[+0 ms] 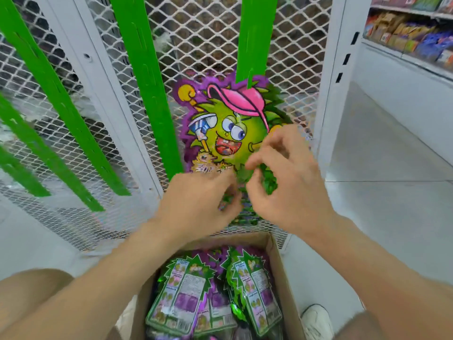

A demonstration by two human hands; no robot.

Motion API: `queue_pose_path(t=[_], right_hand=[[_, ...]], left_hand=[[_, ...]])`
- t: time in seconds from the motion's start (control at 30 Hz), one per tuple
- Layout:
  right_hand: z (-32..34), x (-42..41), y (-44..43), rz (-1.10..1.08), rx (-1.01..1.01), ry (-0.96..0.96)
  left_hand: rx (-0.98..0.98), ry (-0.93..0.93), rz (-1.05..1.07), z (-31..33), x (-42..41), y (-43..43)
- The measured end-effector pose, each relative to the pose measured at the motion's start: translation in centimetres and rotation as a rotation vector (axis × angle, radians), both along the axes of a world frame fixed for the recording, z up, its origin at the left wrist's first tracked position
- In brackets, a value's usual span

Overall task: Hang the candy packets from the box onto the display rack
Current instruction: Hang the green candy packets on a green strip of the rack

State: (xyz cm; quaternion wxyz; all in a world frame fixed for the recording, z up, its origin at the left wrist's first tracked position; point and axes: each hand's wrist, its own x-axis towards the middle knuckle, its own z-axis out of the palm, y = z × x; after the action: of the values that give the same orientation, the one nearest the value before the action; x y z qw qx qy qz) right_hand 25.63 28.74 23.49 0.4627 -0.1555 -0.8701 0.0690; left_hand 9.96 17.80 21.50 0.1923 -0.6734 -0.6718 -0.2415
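I see tan shorts (31,293) well below my left hand (196,202), and a white shoe (316,320) below my right hand (294,187).

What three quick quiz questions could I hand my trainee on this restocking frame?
1. True or false: the cardboard box is empty.
2. The hung candy packet hangs from which green strip? A) far left B) middle C) right
3. Fill in: the left hand and right hand pinch a second packet just ____ the hung one.
Key: 1 false, packets lie in it; 2 C, the right strip; 3 below.
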Motion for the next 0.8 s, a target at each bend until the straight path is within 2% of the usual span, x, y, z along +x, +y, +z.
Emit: queue_pose_path(t=[0.07,0.13,0.23,0.33,0.5,0.63,0.8], right_hand=[[-1.1,-0.2,-0.7,0.053,-0.079,-0.286],[-2.7,-0.4,-1.3,0.034,-0.162,-0.695],[-4.6,-0.5,-1.6,0.047,-0.16,-1.103],[-6.0,-0.8,-1.1,0.088,-0.209,-1.275],[-7.6,-1.3,0.1,0.067,-0.244,-1.392],[-8.1,-1.3,1.1,0.089,-0.281,-1.39],[-8.5,-0.9,1.6,0.059,-0.32,-1.489]], left_hand=[[-0.388,0.083,0.081,-3.1,0.3,-0.1],[-0.79,0.109,0.093,-6.7,0.2,0.1],[-1.133,-0.028,0.029,-12.7,-0.3,0.5],[-1.175,-0.229,0.056,-18.3,-0.2,0.8],[-1.095,-0.538,0.135,-23.9,1.2,1.1],[-1.021,-0.723,0.191,-22.6,2.4,2.2],[-0.992,-1.232,0.304,-18.1,3.1,3.0]])
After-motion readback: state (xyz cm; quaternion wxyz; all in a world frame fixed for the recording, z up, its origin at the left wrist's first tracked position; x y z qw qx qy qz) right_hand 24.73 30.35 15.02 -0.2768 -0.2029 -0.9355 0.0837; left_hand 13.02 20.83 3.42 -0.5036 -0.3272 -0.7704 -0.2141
